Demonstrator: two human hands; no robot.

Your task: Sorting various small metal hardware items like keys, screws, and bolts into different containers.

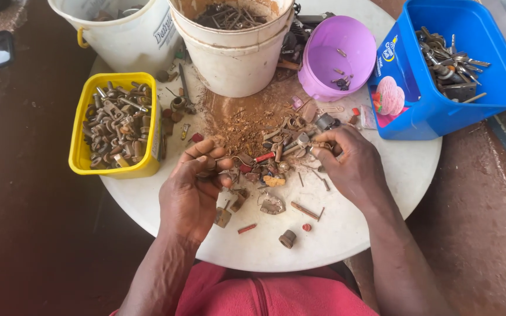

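Fingertips do the sorting: left hand (193, 186) curls around small rusty bits, right hand (346, 164) pinches one from the scrap pile (276, 153) on the counter (382, 193); small pinches suit best.

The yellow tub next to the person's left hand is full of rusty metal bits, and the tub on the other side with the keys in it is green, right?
Not quite. The tub with the keys is blue, not green, as the head view shows. The rest is right: the yellow tub sits beside the left hand and is full of rusty metal bits.
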